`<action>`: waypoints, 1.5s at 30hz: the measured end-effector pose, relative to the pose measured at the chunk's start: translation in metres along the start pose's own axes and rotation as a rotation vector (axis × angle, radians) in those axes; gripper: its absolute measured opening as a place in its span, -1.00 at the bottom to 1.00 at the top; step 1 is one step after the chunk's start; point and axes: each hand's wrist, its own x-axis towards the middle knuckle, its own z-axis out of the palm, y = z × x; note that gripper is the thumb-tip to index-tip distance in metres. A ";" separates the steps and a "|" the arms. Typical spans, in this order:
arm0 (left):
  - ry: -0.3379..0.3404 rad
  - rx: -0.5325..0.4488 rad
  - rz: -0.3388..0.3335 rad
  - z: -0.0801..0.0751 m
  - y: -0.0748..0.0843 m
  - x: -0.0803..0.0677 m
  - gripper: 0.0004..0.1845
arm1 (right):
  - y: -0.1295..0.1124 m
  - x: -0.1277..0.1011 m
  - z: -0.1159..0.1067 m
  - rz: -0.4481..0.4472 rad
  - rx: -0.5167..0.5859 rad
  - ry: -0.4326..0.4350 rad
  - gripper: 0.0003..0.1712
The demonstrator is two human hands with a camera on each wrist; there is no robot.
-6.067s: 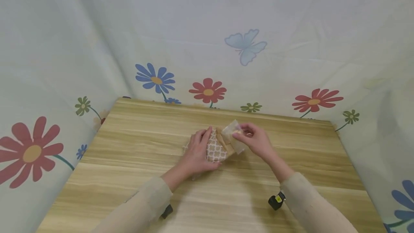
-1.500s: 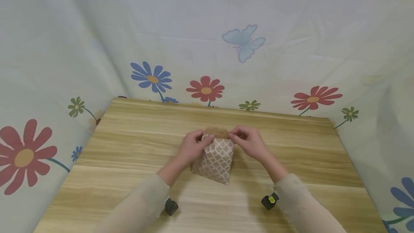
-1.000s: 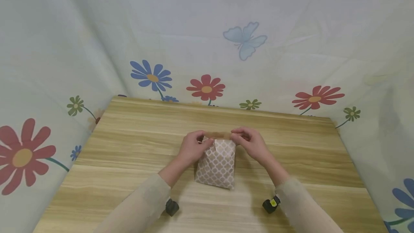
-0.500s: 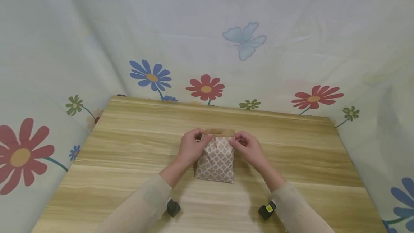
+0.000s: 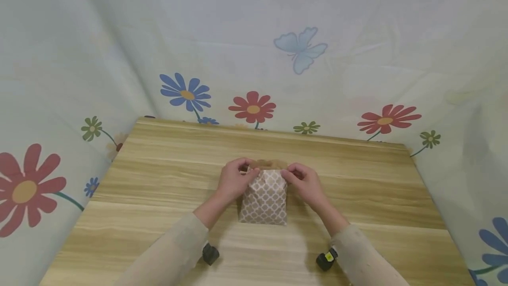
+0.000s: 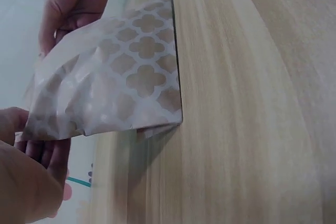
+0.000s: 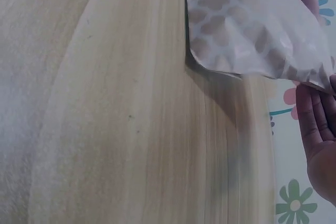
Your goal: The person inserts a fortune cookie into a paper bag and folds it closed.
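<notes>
Pinching one patterned paper bag (image 5: 263, 197) are two hands, left hand (image 5: 233, 181) and right hand (image 5: 303, 183).

Head cam sits high, looks forward and down over the whole table (image 5: 158, 180), patterned bag (image 5: 263, 197) at centre. Left wrist cam low, close, bag (image 6: 113, 85) at 10 o'clock. Right wrist cam likewise, bag (image 7: 252, 30) at 1 o'clock. All three share the bag and tabletop.

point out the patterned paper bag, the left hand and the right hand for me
patterned paper bag (image 5: 264, 197), head view, middle of its patterned front.
left hand (image 5: 234, 182), head view, back of the hand.
right hand (image 5: 304, 183), head view, back of the hand.
</notes>
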 end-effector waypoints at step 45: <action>-0.200 -0.176 -0.185 0.008 -0.016 -0.003 -0.57 | 0.000 -0.004 0.004 0.031 0.097 0.048 -0.76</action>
